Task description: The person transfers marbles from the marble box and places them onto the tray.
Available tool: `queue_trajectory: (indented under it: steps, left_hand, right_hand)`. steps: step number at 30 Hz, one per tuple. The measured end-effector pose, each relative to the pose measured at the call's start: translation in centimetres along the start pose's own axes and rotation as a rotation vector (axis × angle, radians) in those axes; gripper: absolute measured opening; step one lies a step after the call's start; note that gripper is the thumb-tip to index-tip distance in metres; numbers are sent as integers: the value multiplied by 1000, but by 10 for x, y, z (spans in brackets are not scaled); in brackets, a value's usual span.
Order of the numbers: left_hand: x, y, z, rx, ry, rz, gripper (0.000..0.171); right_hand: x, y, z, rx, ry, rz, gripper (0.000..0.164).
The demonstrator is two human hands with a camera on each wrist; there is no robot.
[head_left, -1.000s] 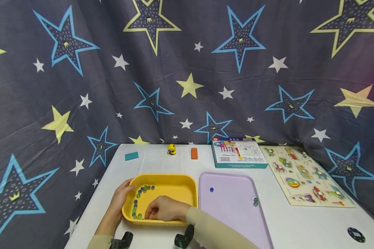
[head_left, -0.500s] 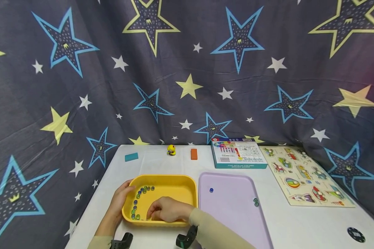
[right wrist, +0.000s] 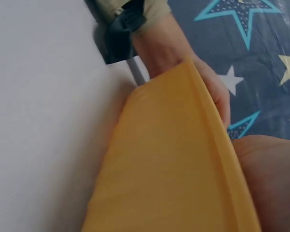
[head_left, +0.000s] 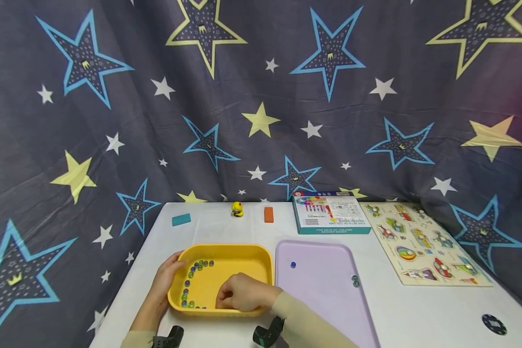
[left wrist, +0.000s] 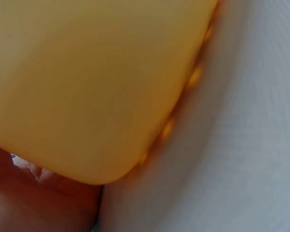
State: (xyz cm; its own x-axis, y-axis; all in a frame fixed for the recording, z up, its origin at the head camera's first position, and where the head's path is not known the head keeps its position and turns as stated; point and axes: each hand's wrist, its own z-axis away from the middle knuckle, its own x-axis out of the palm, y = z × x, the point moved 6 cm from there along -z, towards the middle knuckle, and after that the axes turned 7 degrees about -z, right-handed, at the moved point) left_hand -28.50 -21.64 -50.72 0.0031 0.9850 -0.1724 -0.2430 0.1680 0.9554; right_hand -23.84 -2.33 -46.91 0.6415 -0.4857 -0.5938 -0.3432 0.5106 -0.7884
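Observation:
A yellow tray [head_left: 235, 266] with raised walls stands on the white table. My left hand [head_left: 163, 279] grips its left end, with the thumb over the rim; the left wrist view shows the palm [left wrist: 53, 198] against the tray's outer wall [left wrist: 87, 96]. Glass marbles [head_left: 187, 283], blue and green, form a curved row along the left wall and into the near side. My right hand [head_left: 245, 292] reaches inside at the near wall, fingers curled down, fingertips hidden; I cannot tell whether they hold a marble. The right wrist view shows this hand [right wrist: 270, 179] behind the tray's wall [right wrist: 169, 159].
Right of the yellow tray lies a lilac tray [head_left: 322, 290] with a blue marble [head_left: 293, 265] and two green ones [head_left: 355, 281]. Behind are a teal block [head_left: 181, 219], yellow duck figure [head_left: 237, 209], orange block [head_left: 268, 214], box [head_left: 332, 215] and puzzle board [head_left: 422, 241]. A black disc [head_left: 494, 324] lies right.
My right hand has moved a little to the right along the near wall, and a marble shows where its fingers were. My left hand keeps its grip on the tray. The head view has shifted slightly.

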Motion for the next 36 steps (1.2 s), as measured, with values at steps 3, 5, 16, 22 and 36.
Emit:
queue_trajectory:
  steps: [3, 5, 16, 22, 36]
  left_hand:
    - [0, 0, 0, 9, -7, 13, 41]
    - [0, 0, 0, 15, -10, 19, 41]
    - [0, 1, -1, 9, -5, 30, 40]
    - [1, 2, 1, 9, -9, 38, 41]
    - [0, -1, -1, 8, -4, 39, 41]
  right_hand:
    - [1, 2, 1, 27, -42, -55, 11]
    - [1, 4, 1, 41, -69, -106, 12]
    - [1, 4, 3, 57, -115, -148, 20]
    - [1, 4, 3, 60, -117, -121, 14]
    - [-4, 3, 0, -35, -131, -162, 11]
